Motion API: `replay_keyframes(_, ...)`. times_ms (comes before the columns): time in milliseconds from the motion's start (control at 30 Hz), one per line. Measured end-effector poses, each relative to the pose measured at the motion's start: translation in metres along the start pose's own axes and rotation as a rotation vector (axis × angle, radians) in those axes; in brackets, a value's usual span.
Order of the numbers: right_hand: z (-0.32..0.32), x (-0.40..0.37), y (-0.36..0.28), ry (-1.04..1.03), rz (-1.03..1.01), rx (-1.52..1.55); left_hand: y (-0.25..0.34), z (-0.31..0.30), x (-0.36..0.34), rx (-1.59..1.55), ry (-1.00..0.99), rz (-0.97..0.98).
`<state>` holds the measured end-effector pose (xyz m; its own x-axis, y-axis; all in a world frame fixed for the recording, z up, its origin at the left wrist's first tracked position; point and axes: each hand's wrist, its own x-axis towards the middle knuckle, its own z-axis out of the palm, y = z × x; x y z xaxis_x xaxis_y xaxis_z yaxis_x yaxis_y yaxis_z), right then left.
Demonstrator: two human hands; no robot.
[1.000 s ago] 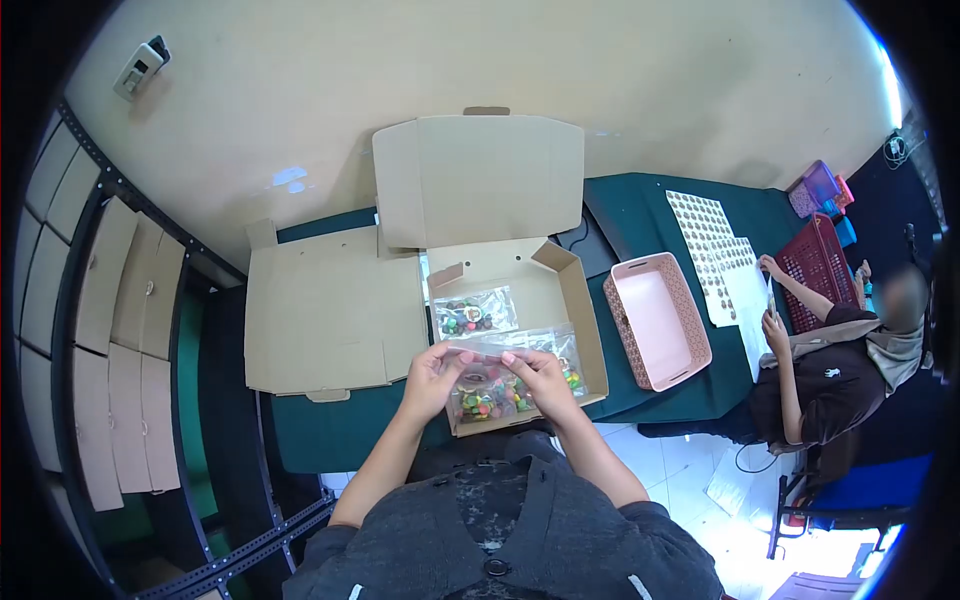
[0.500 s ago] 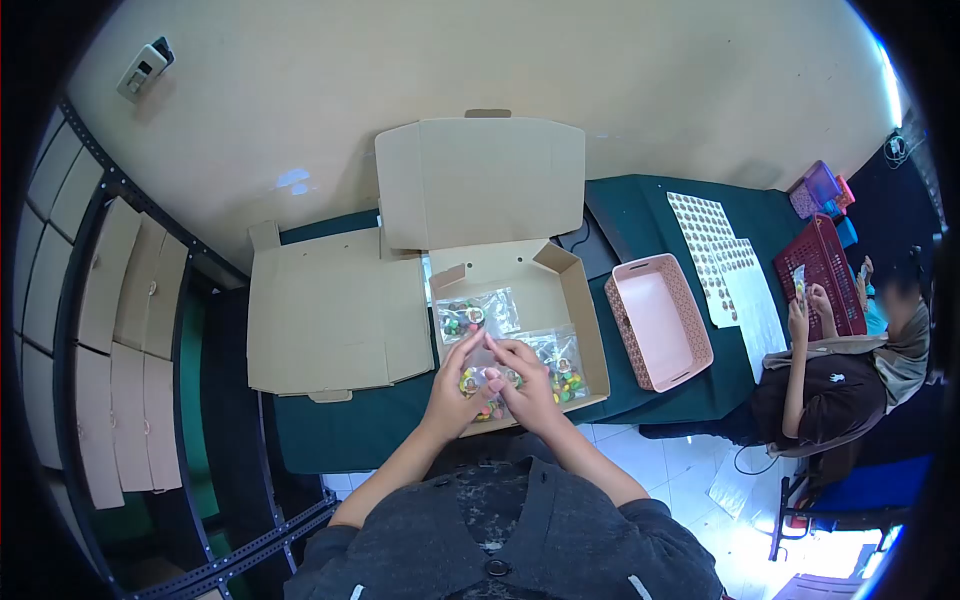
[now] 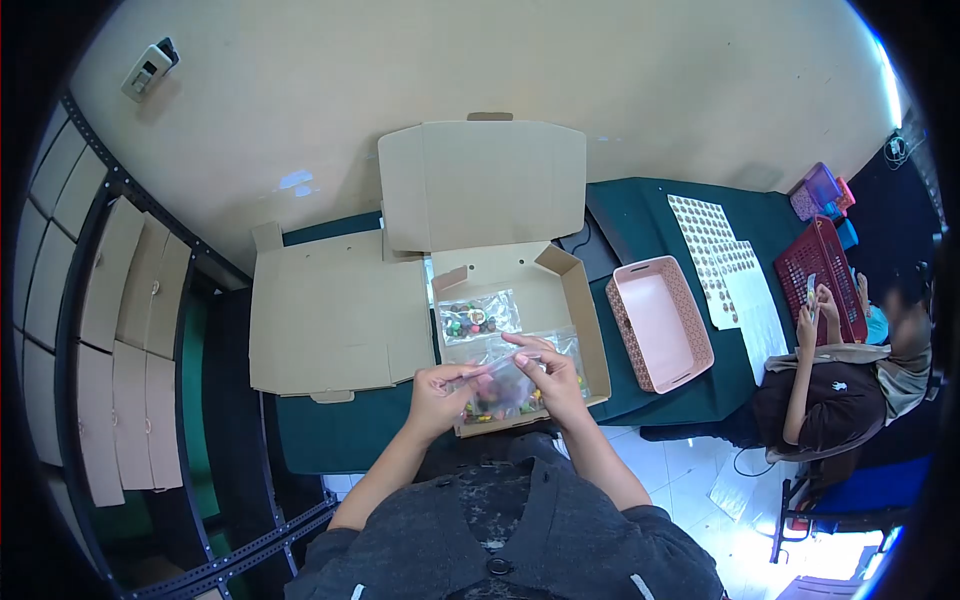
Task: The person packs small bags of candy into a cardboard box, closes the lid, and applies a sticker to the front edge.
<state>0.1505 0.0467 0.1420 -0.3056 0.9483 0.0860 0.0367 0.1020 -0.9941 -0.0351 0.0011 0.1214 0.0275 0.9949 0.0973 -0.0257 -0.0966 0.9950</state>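
Over the front of an open cardboard box [image 3: 520,265], my two hands pinch the upper edge of a clear plastic bag [image 3: 500,385], which holds colourful candies blurred by motion. My left hand [image 3: 438,402] grips its left end with the fingers closed. At the other end, my right hand [image 3: 553,380] has thumb and fingers pressed on the plastic. Further back in the box lies another clear bag of colourful candies [image 3: 475,322] with a round sticker. More clear plastic shows behind my right hand, partly hidden by it.
A second cardboard box [image 3: 340,320] lies spread to the left on the green cloth [image 3: 315,440]. To the right stand a pink basket [image 3: 628,345], sticker sheets [image 3: 703,250] and a red crate [image 3: 790,265]. A person [image 3: 825,395] sits at far right holding a small packet.
My hands, close together half a second ago, have moved apart with the bag stretched between them. The bag lying further back in the box now shows more fully.
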Motion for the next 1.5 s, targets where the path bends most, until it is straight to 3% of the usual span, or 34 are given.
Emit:
replay_keyframes(100, -0.007, -0.003, -0.004, -0.146, 0.146, 0.104, 0.006, -0.011, -0.001, -0.12, -0.097, -0.132)
replay_keyframes(233, -0.011, -0.001, -0.003, -0.217, 0.122, 0.025, 0.015, -0.021, -0.001, -0.091, -0.22, -0.114)
replay_keyframes(300, -0.008, 0.0, -0.002, -0.076, 0.03, 0.004, 0.008, -0.016, -0.003, -0.131, -0.024, -0.005)
replay_keyframes(400, -0.001, 0.0, -0.018, 0.096, -0.01, -0.023, 0.001, -0.022, 0.0, -0.124, 0.108, -0.003)
replay_keyframes(467, 0.004, -0.002, -0.021, 0.06, -0.055, -0.062, 0.012, -0.012, 0.0, -0.083, 0.076, 0.057)
replay_keyframes(533, 0.017, -0.003, -0.026, -0.035, -0.27, -0.304, 0.018, 0.004, 0.001, -0.048, 0.045, 0.119)
replay_keyframes(600, 0.024, -0.004, -0.022, -0.066, -0.266, -0.313, 0.014, 0.016, 0.0, -0.217, 0.045, 0.156)
replay_keyframes(667, 0.027, -0.002, -0.017, -0.04, -0.284, -0.348, 0.004, 0.019, -0.001, -0.171, 0.098, 0.134)
replay_keyframes(733, 0.034, 0.001, -0.009, 0.053, -0.253, -0.315, 0.0, 0.017, -0.003, -0.317, 0.172, -0.022)
replay_keyframes(800, 0.037, 0.007, 0.001, 0.25, -0.058, 0.089, 0.003, 0.015, -0.005, -0.283, 0.189, -0.084)
replay_keyframes(833, 0.025, 0.008, 0.007, 0.025, -0.124, -0.041, 0.006, 0.014, -0.006, -0.25, 0.207, -0.143)
replay_keyframes(867, 0.023, 0.007, 0.01, 0.025, -0.121, -0.04, 0.007, 0.012, -0.006, -0.249, 0.208, -0.146)
replay_keyframes(933, 0.023, 0.006, 0.012, -0.017, 0.056, 0.129, 0.009, 0.009, -0.004, 0.016, 0.279, 0.027)
replay_keyframes(967, 0.022, 0.006, 0.01, -0.016, 0.059, 0.129, 0.008, 0.006, -0.004, 0.016, 0.277, 0.023)
replay_keyframes(1033, 0.019, 0.006, 0.001, 0.009, 0.303, 0.292, 0.003, -0.004, -0.003, 0.161, 0.286, 0.064)
replay_keyframes(1067, 0.017, 0.006, -0.001, 0.007, 0.302, 0.292, 0.0, -0.008, -0.002, 0.162, 0.289, 0.066)
replay_keyframes(1167, 0.008, 0.007, -0.006, -0.058, 0.373, 0.374, 0.002, -0.011, -0.001, 0.034, 0.202, -0.012)
replay_keyframes(1233, 0.002, 0.009, -0.011, -0.111, 0.525, 0.407, 0.021, -0.004, 0.002, -0.351, 0.277, -0.129)
replay_keyframes(1267, 0.003, 0.01, -0.006, -0.112, 0.526, 0.408, 0.024, -0.002, 0.005, -0.35, 0.277, -0.13)
replay_keyframes(1333, 0.006, 0.013, 0.006, -0.003, 0.331, 0.639, 0.026, 0.002, 0.01, -0.443, 0.271, 0.03)
replay_keyframes(1467, 0.01, 0.008, 0.005, 0.051, 0.26, 0.747, 0.021, 0.012, 0.005, -0.218, 0.119, 0.034)
replay_keyframes(1500, 0.014, 0.007, -0.001, 0.073, 0.25, 0.755, 0.013, 0.011, 0.002, -0.15, 0.032, -0.085)
